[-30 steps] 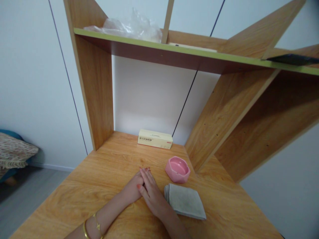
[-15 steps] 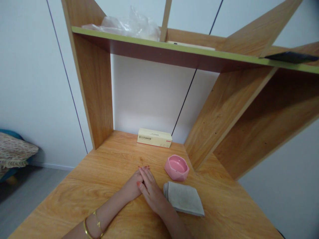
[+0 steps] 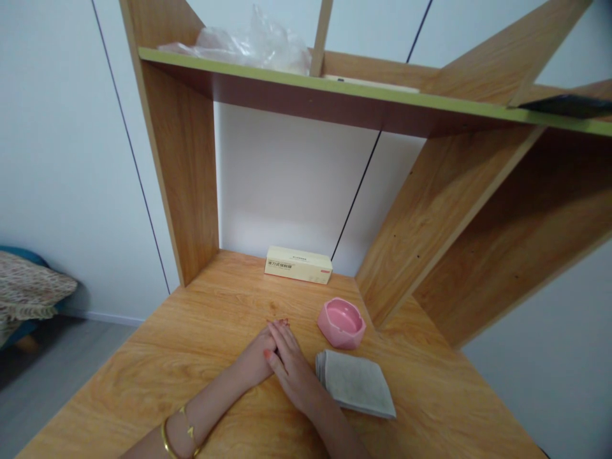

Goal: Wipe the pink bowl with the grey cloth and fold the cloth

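Both of my hands lie flat on the wooden desk (image 3: 157,357), one over the other. My right hand (image 3: 291,370) rests on top of my left hand (image 3: 253,363), fingers stretched out and pointing away from me. Neither hand holds anything. A gold bracelet circles my left wrist. Just to the right of my right hand lies a folded grey cloth (image 3: 356,384), almost touching it. Beyond the cloth stands a pink ceramic ashtray (image 3: 341,322). A long cream box (image 3: 298,264) lies at the back of the desk against the wall.
A wooden upright (image 3: 184,159) rises at the left of the desk nook and slanted wooden panels (image 3: 444,210) close it on the right. A green-edged shelf (image 3: 335,89) overhead carries a crumpled clear plastic bag (image 3: 253,48) and a dark flat object (image 3: 567,105).
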{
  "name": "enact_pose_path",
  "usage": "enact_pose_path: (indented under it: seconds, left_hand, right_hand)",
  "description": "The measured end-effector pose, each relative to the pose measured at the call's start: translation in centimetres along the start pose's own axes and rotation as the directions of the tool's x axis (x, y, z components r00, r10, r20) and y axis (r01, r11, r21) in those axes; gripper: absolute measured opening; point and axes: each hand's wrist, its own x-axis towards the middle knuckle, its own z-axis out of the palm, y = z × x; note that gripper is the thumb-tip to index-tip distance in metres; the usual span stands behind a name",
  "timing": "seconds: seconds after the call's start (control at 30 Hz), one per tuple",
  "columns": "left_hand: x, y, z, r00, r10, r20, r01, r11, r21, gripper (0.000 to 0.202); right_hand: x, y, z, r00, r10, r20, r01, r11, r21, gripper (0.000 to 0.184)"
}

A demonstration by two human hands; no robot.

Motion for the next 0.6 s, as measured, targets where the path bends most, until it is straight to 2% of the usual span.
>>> enact_pose_path:
  seconds: [0.2,0.43,0.6]
  left_hand:
    - [0.09,0.53,-0.39,0.997,0.015,0.080,-0.018,0.999,0.043,0.041]
    - [0.17,0.57,-0.40,0.994,-0.002,0.113,-0.002,0.999,0.038,0.042]
    - [-0.01,0.16,-0.19,0.994,-0.010,0.111,0.009,1.000,0.016,0.044]
  right_hand:
    - [-0.01,0.04,-0.06,1.000,0.015,0.012,-0.015,1.000,0.006,0.051]
    - [-0.03,0.45,0.24,0.999,-0.034,-0.033,0.034,0.999,0.005,0.050]
    - [-0.01,0.30,0.15,1.000,-0.003,-0.013,0.004,1.000,0.017,0.051]
